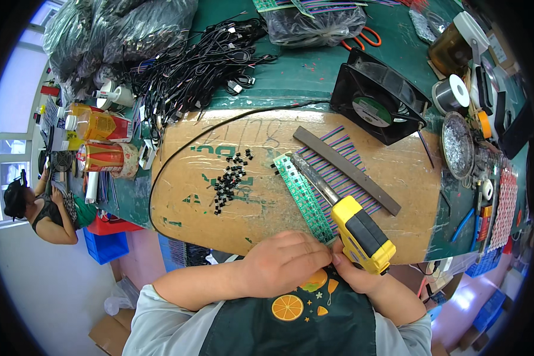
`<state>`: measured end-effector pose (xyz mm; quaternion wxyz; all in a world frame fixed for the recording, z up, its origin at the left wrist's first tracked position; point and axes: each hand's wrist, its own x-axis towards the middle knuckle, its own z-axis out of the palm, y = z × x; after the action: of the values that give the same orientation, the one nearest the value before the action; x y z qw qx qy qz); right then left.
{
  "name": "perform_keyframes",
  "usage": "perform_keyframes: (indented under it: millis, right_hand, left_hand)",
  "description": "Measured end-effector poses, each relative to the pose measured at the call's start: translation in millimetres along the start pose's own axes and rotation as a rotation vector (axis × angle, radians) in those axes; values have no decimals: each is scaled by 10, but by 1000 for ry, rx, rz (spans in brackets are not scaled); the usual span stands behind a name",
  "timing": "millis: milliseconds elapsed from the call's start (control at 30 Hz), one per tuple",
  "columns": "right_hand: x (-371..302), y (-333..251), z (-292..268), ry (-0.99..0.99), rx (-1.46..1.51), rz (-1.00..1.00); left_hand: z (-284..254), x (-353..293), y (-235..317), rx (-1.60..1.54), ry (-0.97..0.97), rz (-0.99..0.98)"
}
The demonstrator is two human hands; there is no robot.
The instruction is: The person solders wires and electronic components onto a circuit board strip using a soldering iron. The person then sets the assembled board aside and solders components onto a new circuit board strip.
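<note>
My right hand (357, 277) is wrapped around the lower part of a yellow and black soldering gun (351, 215); the grip is mostly hidden. Its metal barrel points away and left, over the far end of a green strip of circuit boards (302, 193). Beside the near end of that strip, my left hand (288, 261) is closed, its fingertips almost meeting my right thumb. Whatever it pinches is hidden. Purple and dark ribbon wires (344, 145) fan out from the strip, under a brown bar (347, 170). Small black components (230, 181) lie heaped to the left.
A cardboard sheet (190, 172) covers the near bench. A black fan (378, 98) stands behind, its cable curving left across the cardboard. Black cables (213, 65) pile up at the far left. On the right are a solder spool (451, 94) and metal dish (457, 145). Another person (47, 207) sits left.
</note>
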<state>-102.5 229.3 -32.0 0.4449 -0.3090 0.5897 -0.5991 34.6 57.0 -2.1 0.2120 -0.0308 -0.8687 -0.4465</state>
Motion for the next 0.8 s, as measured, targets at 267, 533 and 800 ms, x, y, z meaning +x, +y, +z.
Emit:
perform_keyframes:
  millis: [267,533,800]
  right_hand:
    - [19,-2,-4,9,-13,-42]
    - [32,-105,10,36,158,104]
    - [-71,-58,-110,-5,132,109]
  left_hand:
    - [52,0,-45,-138,48,-193]
    - [-9,45,-123,-177,39,-188]
    - [-248,81,-512,459,317,-269]
